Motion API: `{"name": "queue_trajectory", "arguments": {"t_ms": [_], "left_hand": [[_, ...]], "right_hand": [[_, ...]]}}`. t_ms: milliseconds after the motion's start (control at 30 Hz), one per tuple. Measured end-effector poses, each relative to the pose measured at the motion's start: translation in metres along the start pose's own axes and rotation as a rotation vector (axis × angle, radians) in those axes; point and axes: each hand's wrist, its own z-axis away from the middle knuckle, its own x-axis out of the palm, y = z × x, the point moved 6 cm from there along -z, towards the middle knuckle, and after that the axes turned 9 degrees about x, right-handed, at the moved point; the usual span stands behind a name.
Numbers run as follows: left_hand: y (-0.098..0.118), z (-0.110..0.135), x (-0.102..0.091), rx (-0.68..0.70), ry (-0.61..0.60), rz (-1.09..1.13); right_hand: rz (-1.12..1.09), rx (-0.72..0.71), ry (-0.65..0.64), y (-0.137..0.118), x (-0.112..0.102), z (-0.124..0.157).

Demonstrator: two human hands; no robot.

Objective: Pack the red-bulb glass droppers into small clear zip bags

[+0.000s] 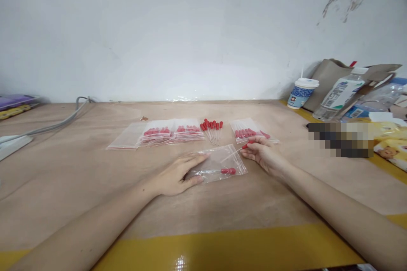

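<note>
A clear zip bag lies flat at the middle of the table, with red-bulbed droppers inside it. My left hand rests over the bag's left end, fingers and thumb stretched apart against its edges. At the bag's right mouth, my right hand pinches one dropper by its red bulb. That dropper's thin clear stem points left, over or into the bag; I cannot tell which. Beyond the bag is a fanned pile of loose droppers.
Stacks of filled bags and a seemingly unfilled bag lie behind my left hand. Another filled bag sits beyond my right hand. Rightward stand a paper cup, a bottle and yellow packages. A grey cable runs at left.
</note>
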Motion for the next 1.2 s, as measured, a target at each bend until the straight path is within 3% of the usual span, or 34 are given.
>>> {"name": "queue_trajectory", "arguments": {"t_ms": [100, 200, 300, 533, 700, 833, 933, 1033, 1200], "left_hand": [[0.001, 0.0, 0.0, 0.016, 0.003, -0.002], [0.001, -0.001, 0.0, 0.024, -0.002, 0.002], [0.0, -0.001, 0.001, 0.008, -0.02, -0.001], [-0.004, 0.0, 0.002, -0.017, -0.029, -0.002], [-0.003, -0.002, 0.003, 0.014, -0.036, 0.007], [-0.003, -0.003, 0.004, 0.028, -0.034, 0.017], [-0.003, -0.003, 0.003, 0.025, -0.042, 0.03], [-0.005, -0.004, 0.004, -0.015, -0.09, 0.051], [-0.005, -0.003, 0.005, -0.023, -0.092, 0.053]], "right_hand": [[0.281, 0.061, -0.234, 0.001, 0.007, 0.005], [0.569, 0.015, -0.397, 0.0, 0.011, 0.006], [0.731, -0.088, -0.402, -0.003, 0.014, 0.003], [0.691, -0.247, -0.453, 0.002, 0.038, 0.008], [0.842, -0.46, -0.49, -0.004, 0.05, 0.016], [0.868, -0.34, -0.554, -0.005, 0.042, 0.015], [0.8, -0.298, -0.412, -0.01, 0.028, 0.005], [0.795, -0.382, -0.179, -0.022, 0.021, -0.008], [1.106, -0.491, 0.192, -0.047, 0.044, -0.035]]}}
